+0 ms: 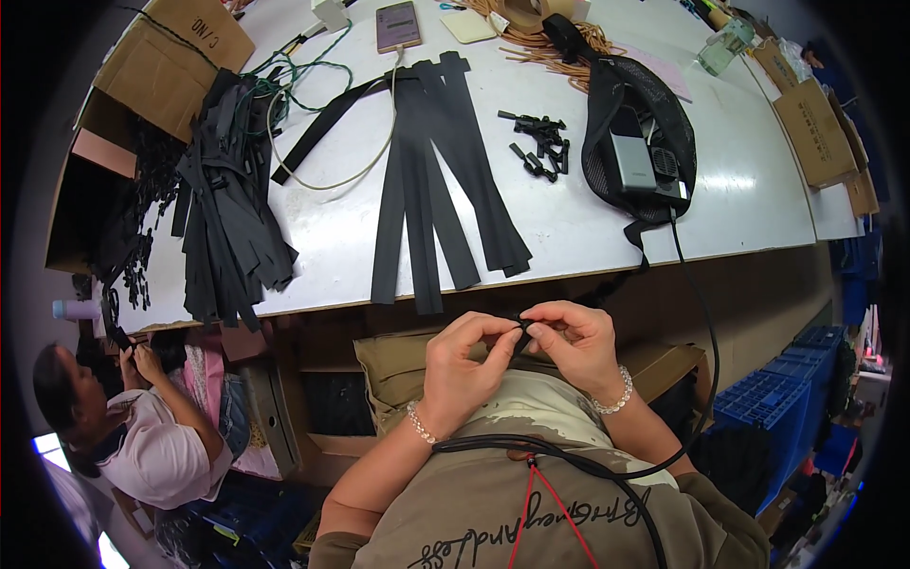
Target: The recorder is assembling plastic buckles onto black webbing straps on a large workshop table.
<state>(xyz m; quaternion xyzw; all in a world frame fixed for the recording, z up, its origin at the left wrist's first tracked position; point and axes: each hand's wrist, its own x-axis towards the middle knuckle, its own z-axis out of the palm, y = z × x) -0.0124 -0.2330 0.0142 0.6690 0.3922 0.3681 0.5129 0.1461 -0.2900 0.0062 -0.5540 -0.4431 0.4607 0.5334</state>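
A small black piece (522, 327), too tiny to make out in detail, sits pinched between both hands just below the near edge of the surface (607, 223), held over the person's lap. The left hand (463, 365) grasps it with thumb and forefinger curled in from the left; the right hand (573, 343) meets it from the other side, its fingertips (537, 328) closed on the same piece, so the two grips touch. Each wrist carries a beaded bracelet, and a black cable (569, 460) loops across the person's chest just below the hands.

Straight up from the grip, on the surface, a fan of flat black straps (431, 180) lies spread, their near ends hanging just over the edge. To the right of those, well beyond the right hand, is a scatter of small black clips (540, 147), and further right a black mesh pouch (637, 142) holding a grey device, its cord running down past the right wrist. Far to the left of the left hand, a thick heap of black straps (227, 209) drapes over the edge, beside an open cardboard box (166, 57). At the far side lie a phone (398, 25) and a bundle of tan cords (550, 47). Down left, another person (142, 427) sits with hands raised on some small dark thing.
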